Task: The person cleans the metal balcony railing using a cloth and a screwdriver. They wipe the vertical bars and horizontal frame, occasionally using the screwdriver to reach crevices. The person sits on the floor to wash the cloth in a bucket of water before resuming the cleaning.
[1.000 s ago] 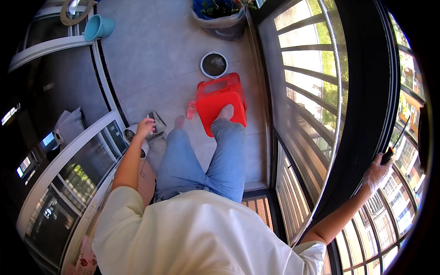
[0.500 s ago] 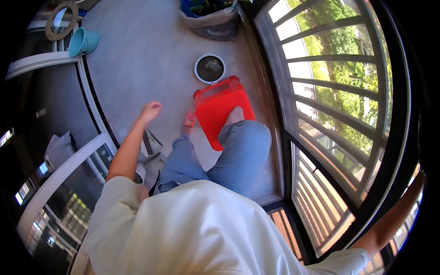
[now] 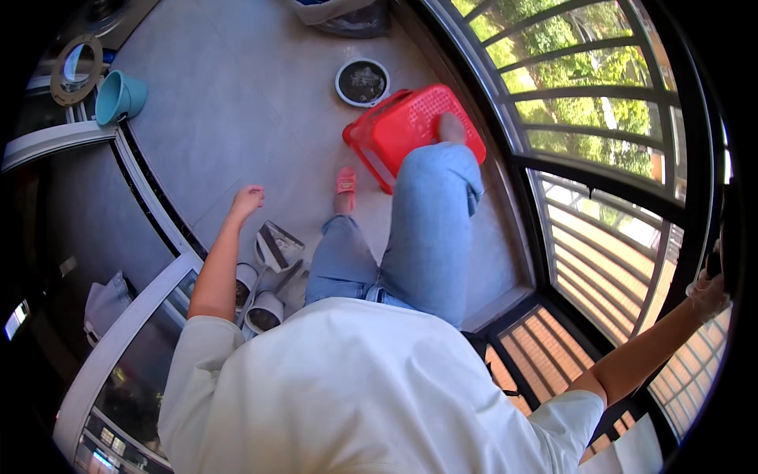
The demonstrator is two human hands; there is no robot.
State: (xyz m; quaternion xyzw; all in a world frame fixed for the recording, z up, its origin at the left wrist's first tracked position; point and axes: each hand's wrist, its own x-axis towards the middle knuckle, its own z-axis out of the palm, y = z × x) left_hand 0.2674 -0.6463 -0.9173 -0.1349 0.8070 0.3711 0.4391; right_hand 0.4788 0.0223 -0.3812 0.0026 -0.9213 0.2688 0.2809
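Observation:
My left hand (image 3: 249, 201) hangs out over the floor with its fingers curled in and nothing visible in them. On the far right, my right hand (image 3: 705, 296) reaches up to the dark window frame (image 3: 714, 197) at the picture's rim. It seems to wear a thin translucent covering, and its fingers are mostly lost against the dark edge. My bare right foot (image 3: 452, 129) is on a red plastic stool-like thing (image 3: 403, 130) with a perforated surface and open slots. My left foot stands on the floor in a pink slipper (image 3: 346, 183).
A round white-rimmed basin (image 3: 362, 82) with dark contents sits beyond the red thing. A dustpan (image 3: 278, 246) and pots (image 3: 264, 310) stand beside my left leg. Against the left sliding door frame (image 3: 67, 136) is a teal bucket (image 3: 121, 97). Barred windows (image 3: 584, 103) line the right.
The view has shifted, and the red thing now appears farther up and right, turned, with my foot on it. My right hand has come into sight at the right rim. The left hand stays curled.

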